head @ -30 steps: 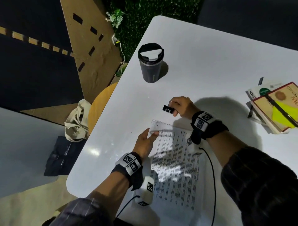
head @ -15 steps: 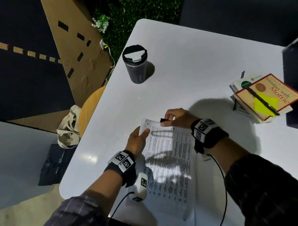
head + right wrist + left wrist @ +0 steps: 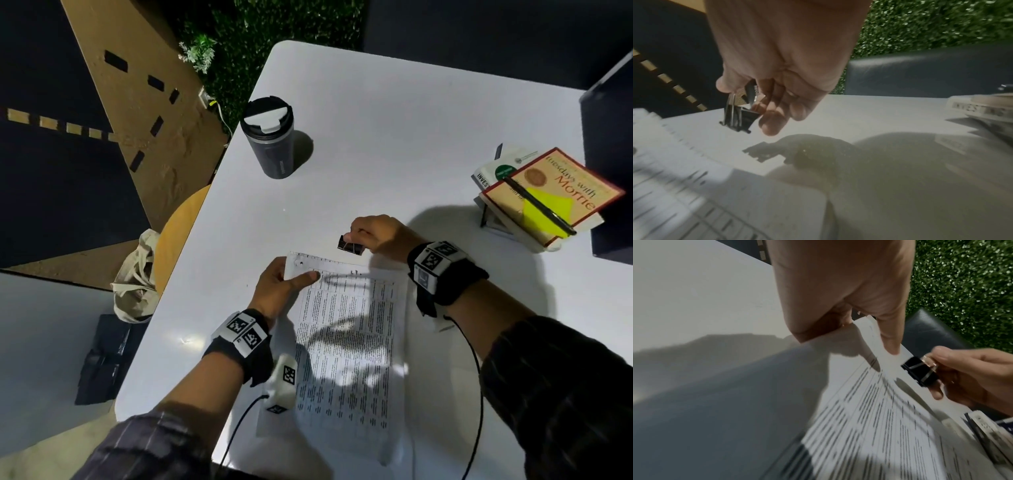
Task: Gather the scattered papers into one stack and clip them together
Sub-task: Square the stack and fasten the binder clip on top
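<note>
Papers (image 3: 346, 329) lay gathered in one stack on the white bench (image 3: 411, 120), long side running toward the person, top edge farthest away. The gathering looked done, and the clipping was the step in hand.

Left hand (image 3: 277, 287) held the stack's top left corner, thumb flat on the top sheet and the other fingers under or beside the edge; from the left wrist view the corner seemed lifted slightly off the bench.

Right hand (image 3: 373, 234) pinched a black binder clip (image 3: 351, 246) by its wire handles, fingers (image 3: 772, 123) curled round them. The clip hung just beyond the top edge, near but not on the paper, mouth turned toward the stack. I could not tell whether its mouth was sprung apart.

Judged next: squeeze the handles to spread the mouth, slide it squarely over the top edge beside the left thumb, then release. All sheets must sit inside the mouth, so the left hand should keep them aligned.

Elsewhere: a lidded travel mug (image 3: 270, 137), and books (image 3: 544, 192) with a pen (image 3: 537, 205) on top.
</note>
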A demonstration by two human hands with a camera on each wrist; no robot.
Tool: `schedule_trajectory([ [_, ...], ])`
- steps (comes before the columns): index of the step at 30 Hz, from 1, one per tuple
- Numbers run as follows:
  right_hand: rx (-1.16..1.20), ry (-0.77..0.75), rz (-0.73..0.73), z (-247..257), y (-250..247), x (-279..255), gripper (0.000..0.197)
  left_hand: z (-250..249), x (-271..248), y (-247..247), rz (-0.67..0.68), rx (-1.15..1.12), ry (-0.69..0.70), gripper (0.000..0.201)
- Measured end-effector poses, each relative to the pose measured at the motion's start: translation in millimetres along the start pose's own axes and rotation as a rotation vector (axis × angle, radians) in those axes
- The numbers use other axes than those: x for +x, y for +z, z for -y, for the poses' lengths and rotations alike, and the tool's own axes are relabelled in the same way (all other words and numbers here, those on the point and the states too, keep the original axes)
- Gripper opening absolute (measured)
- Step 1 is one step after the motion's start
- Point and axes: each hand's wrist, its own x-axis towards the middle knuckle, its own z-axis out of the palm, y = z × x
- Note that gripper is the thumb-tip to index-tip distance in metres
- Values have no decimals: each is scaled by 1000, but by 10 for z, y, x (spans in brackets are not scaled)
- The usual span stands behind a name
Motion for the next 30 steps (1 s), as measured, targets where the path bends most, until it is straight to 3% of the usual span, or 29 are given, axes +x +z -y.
schedule_trajectory([
  [2,92,-9,-24,-48,-25,-38,26,-50,72,4,-3,5,47,53],
  [5,167,22,6,-97,-16,-71,30,-106,137,44,38,150,154,45],
  [9,182,67,66,-111,31,-61,26,-119,157,70,33,142,136,28],
  [25,221,-19,223,-30,-43,6,24,-146,96,80,165,-118,154,22],
  [30,208,-69,196,-23,9,-68,24,-165,81,40,142,-109,161,23],
])
